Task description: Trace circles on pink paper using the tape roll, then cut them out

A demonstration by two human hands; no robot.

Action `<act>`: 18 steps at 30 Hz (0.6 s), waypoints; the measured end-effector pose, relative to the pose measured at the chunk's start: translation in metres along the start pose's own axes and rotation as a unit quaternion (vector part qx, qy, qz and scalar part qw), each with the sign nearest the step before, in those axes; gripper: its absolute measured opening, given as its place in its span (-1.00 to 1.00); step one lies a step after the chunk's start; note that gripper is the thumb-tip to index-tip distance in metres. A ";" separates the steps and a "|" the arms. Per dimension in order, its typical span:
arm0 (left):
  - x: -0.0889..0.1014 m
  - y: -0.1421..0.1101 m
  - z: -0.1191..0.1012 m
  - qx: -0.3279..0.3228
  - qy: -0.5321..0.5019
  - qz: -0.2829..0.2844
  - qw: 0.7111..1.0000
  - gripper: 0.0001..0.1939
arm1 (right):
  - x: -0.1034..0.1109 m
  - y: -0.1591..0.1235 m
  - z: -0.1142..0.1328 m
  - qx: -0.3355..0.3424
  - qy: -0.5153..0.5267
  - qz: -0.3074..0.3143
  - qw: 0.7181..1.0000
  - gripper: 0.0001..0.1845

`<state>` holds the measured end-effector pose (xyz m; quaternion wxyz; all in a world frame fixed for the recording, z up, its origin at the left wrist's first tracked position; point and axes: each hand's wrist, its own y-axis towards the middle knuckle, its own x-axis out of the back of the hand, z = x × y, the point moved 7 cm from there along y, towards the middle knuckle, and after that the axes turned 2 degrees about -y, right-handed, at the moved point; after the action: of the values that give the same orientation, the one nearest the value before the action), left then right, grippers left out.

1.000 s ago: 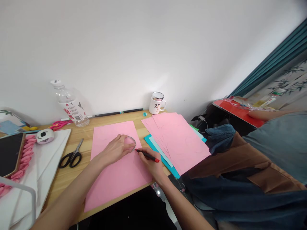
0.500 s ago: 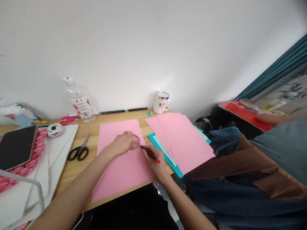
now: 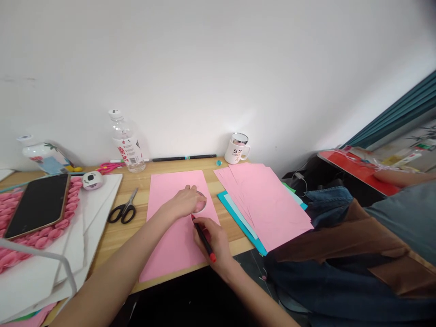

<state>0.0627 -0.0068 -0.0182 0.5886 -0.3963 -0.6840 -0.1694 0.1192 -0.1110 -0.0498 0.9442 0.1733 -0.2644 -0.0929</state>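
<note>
My left hand (image 3: 185, 201) presses a clear round disc (image 3: 201, 205) with a dark rim flat against a sheet of pink paper (image 3: 175, 254). Its fingers lie over the disc's left part and hide some of it. Between the fingers of my right hand (image 3: 214, 241) is a slim black pen (image 3: 203, 236) with a red end. The pen slants, its tip pointing up and left, close below the disc's lower edge. Whether the tip touches the paper, I cannot tell.
Black-handled scissors (image 3: 126, 210) lie left of the sheet, near a phone (image 3: 39, 204) on a pink knitted mat. A water bottle (image 3: 128, 147) and a white mug (image 3: 236, 149) stand by the wall. More pink sheets (image 3: 265, 195) lie right. Someone sits at the right (image 3: 405, 213).
My right hand has brought the pen from the disc's right side to below it, with the pen now steeper. My left hand stays on the disc. The whole view has shifted slightly left.
</note>
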 end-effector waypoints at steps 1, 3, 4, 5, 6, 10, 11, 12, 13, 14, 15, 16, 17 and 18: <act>0.001 0.001 0.001 0.014 0.016 0.002 1.000 -0.82 | -0.001 0.002 0.000 0.011 -0.008 0.008 1.000 -0.75; 0.005 0.001 0.000 0.034 0.044 0.011 0.998 -0.75 | -0.003 0.005 0.001 0.027 -0.018 0.034 0.999 -0.74; 0.006 0.002 -0.002 0.036 0.051 0.018 0.998 -0.72 | -0.003 0.006 0.002 0.033 -0.019 0.045 0.998 -0.73; 0.008 0.002 -0.004 0.037 0.055 0.026 0.997 -0.70 | -0.003 0.008 0.003 0.038 -0.020 0.051 0.998 -0.73; 0.009 0.002 -0.005 0.040 0.057 0.033 0.997 -0.68 | -0.004 0.009 0.004 0.046 -0.020 0.056 0.997 -0.72; 0.011 0.001 -0.005 0.059 0.057 0.053 0.995 -0.64 | -0.007 0.012 0.011 0.089 -0.034 0.072 0.993 -0.66; 0.011 0.001 -0.005 0.059 0.057 0.053 0.995 -0.64 | -0.008 0.013 0.011 0.096 -0.042 0.077 0.991 -0.65; 0.011 0.001 -0.005 0.058 0.056 0.053 0.995 -0.64 | -0.008 0.013 0.011 0.100 -0.052 0.082 0.990 -0.66; 0.011 0.001 -0.005 0.058 0.055 0.052 0.995 -0.65 | -0.008 0.013 0.010 0.102 -0.063 0.087 0.989 -0.66; 0.010 0.001 -0.005 0.058 0.052 0.051 0.996 -0.66 | -0.008 0.013 0.009 0.102 -0.073 0.095 0.988 -0.66; 0.010 0.001 -0.004 0.058 0.049 0.049 0.996 -0.67 | -0.007 0.013 0.008 0.102 -0.079 0.103 0.986 -0.65; 0.010 0.001 -0.004 0.058 0.046 0.045 0.996 -0.69 | -0.005 0.013 0.008 0.101 -0.082 0.111 0.985 -0.64; 0.010 0.001 -0.004 0.056 0.043 0.039 0.997 -0.70 | -0.002 0.013 0.007 0.098 -0.082 0.117 0.985 -0.63; 0.010 0.001 -0.004 0.054 0.040 0.035 0.997 -0.71 | 0.003 0.012 0.006 0.095 -0.081 0.122 0.985 -0.62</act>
<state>0.0665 -0.0054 -0.0082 0.6416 -0.3807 -0.6535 -0.1277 0.1192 -0.1020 -0.0387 0.9032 0.2204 -0.3667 0.0351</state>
